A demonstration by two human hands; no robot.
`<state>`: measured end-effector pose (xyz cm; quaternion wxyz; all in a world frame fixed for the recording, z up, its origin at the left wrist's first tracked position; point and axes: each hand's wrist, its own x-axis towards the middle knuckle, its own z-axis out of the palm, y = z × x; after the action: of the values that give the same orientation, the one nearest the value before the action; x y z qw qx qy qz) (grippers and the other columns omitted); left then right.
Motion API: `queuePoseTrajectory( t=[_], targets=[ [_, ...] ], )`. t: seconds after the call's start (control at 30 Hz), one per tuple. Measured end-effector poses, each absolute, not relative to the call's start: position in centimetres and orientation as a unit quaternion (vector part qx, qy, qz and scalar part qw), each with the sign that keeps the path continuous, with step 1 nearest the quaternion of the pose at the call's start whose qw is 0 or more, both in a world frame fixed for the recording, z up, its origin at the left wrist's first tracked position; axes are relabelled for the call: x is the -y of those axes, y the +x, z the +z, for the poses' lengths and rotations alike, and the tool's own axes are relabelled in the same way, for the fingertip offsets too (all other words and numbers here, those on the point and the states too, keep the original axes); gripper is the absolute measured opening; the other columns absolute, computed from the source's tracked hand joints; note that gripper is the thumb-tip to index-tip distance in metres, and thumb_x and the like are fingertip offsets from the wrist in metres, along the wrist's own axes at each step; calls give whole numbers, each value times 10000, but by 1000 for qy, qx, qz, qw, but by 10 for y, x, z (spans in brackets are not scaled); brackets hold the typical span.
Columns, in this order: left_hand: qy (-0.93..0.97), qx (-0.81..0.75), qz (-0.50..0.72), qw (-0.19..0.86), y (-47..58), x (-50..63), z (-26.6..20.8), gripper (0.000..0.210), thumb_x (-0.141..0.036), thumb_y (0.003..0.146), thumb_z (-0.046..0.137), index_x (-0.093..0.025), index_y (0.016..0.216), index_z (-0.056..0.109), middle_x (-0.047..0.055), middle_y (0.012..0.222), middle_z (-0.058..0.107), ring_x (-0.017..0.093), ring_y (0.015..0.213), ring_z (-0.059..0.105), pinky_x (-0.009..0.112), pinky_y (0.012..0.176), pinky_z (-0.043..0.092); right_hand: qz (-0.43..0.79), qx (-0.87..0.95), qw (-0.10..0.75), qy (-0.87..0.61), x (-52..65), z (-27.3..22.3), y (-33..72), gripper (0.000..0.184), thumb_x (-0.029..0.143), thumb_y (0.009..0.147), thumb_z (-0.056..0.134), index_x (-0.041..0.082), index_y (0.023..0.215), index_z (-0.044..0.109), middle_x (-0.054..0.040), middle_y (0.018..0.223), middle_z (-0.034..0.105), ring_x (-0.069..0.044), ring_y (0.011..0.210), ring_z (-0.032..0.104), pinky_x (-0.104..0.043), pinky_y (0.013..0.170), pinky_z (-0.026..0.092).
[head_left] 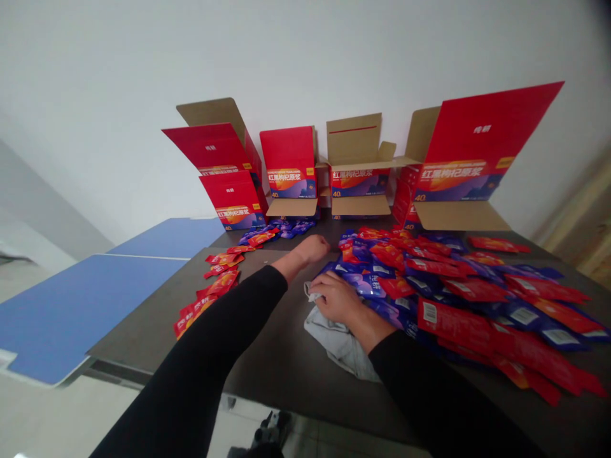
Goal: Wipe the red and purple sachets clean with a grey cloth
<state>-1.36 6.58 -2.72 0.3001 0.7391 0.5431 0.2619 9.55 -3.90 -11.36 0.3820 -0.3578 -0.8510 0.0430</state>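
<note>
My right hand [337, 296] is closed on a crumpled light grey cloth [337, 337] that lies on the dark table [267, 356]. A little farther away, my left hand [312, 248] is low over the tabletop with its fingers curled. Whatever it may hold is hidden from view. Just right of both hands spreads a large heap of red sachets [477, 324] and purple sachets [365, 284], many overlapping. To the left, a loose line of red sachets [217, 286] runs along the table, ending near a small purple pile [286, 227] at the back.
Along the wall stand several red and purple cartons, among them a left carton [238, 213], a middle carton [360, 181] and a large right carton [465, 181], flaps raised or folded out. A blue table [119, 286] adjoins on the left.
</note>
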Motion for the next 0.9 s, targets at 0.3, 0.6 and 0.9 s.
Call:
queuePoseTrajectory(
  t=[0.3,0.6,0.9],
  targets=[
    [741,-648,130,119,-173,-7,-29,246,-289,886,535,-157,1028,686,91,1015,732,201,914,678,261,791,476,48,858,373,-349,36,-115,99,287,26,744,571,235,846,739,-39,976,713,-216,945,567,-350,861,484],
    [601,-795,-72,33,-269,-4,-49,801,-690,769,610,-123,1334,575,272,1351,585,438,1294,529,489,1029,425,52,857,369,-357,34,-117,99,292,35,762,569,239,871,747,-35,991,714,-213,963,572,-337,867,484],
    [615,-786,56,35,-242,1,-38,693,-480,772,683,-76,1308,513,355,1370,486,491,1260,517,569,982,408,50,850,386,-355,35,-115,98,294,24,732,566,234,837,743,-40,972,715,-214,942,578,-344,870,492]
  ],
)
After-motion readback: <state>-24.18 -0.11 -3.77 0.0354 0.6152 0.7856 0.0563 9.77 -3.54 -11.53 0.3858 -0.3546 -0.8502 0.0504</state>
